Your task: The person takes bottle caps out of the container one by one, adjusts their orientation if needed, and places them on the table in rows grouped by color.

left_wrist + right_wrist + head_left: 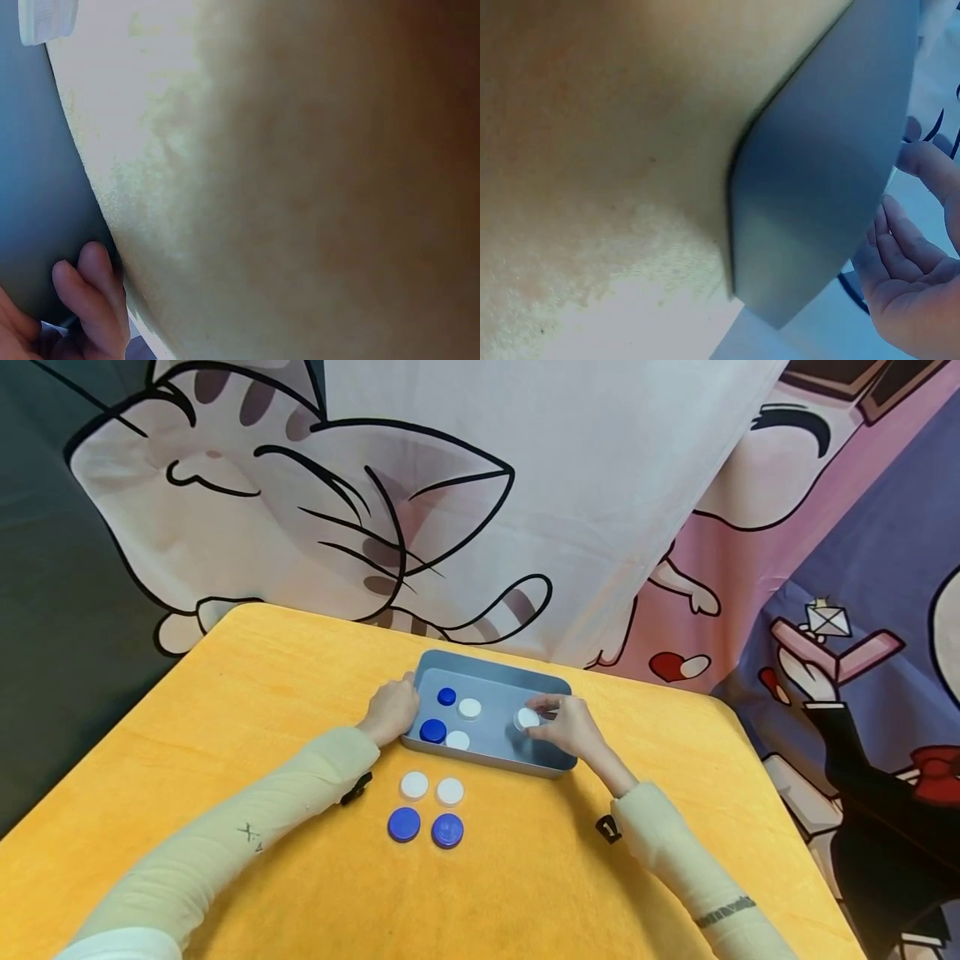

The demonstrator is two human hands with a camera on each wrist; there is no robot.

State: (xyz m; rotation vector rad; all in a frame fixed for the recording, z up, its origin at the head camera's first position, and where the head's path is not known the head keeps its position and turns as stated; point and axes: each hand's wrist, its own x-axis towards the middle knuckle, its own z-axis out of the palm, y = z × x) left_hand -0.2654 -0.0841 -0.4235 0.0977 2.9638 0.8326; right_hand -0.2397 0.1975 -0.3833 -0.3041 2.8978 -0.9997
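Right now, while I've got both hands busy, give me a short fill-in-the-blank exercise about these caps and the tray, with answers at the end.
1. The left hand holds one end of the tray.
The right hand holds a cap colored ____.
2. The caps on the table, outside the tray, number ____.
3. Of those, the two blue caps lie ____ from the tray than the two white caps.

Missing words: white; four; farther.

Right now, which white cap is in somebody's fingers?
The white cap at the tray's right end: the right hand pinches it. The other four white caps lie untouched, two inside, two on the table.
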